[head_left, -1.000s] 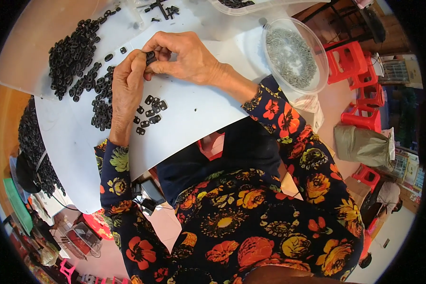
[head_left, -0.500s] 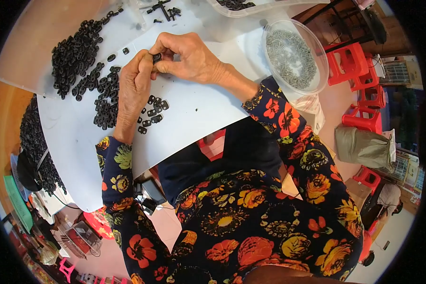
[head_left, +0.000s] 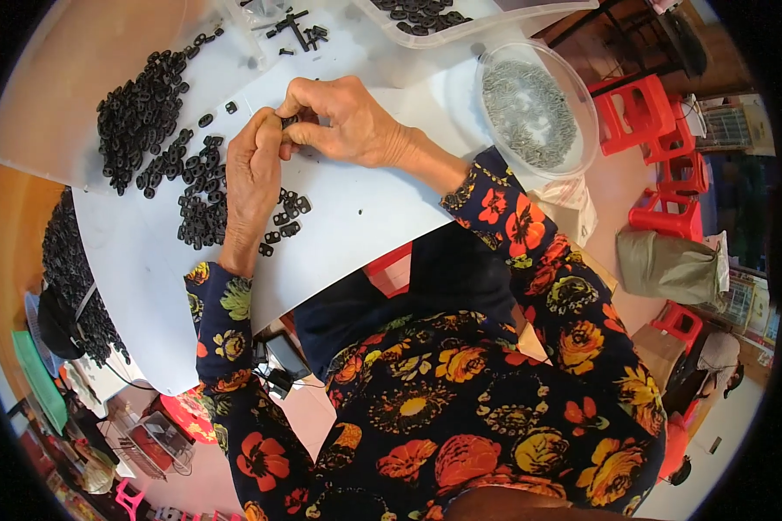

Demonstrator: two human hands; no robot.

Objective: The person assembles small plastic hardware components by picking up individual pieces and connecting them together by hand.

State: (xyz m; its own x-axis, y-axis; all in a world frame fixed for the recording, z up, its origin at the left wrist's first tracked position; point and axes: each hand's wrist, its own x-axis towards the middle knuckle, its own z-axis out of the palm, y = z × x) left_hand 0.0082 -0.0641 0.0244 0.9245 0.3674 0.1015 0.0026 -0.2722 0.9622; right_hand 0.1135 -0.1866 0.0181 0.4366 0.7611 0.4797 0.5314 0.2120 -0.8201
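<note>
Above the white tabletop (head_left: 365,195), my two hands meet fingertip to fingertip. My left hand (head_left: 254,165) is closed, with thumb and fingers pinching a small black plastic piece (head_left: 288,122). From the other side my right hand (head_left: 343,122) pinches the same piece, and its fingers cover most of it. Beside my left wrist are a pile of small black oval pieces with holes (head_left: 202,208) on one side and a smaller group (head_left: 288,213) on the other. Two loose black pieces (head_left: 206,120) lie beyond my left hand.
A clear round tub (head_left: 589,130) of tiny silvery metal pieces stands at right. At far left is a big heap of black pieces (head_left: 139,113). Black rod-like parts (head_left: 301,33) lie at the back, near a translucent bin (head_left: 495,19). Red stools (head_left: 634,113) stand beyond the table.
The view has shifted slightly. Both hands stay joined around the black piece, which is now more covered by the fingers.
</note>
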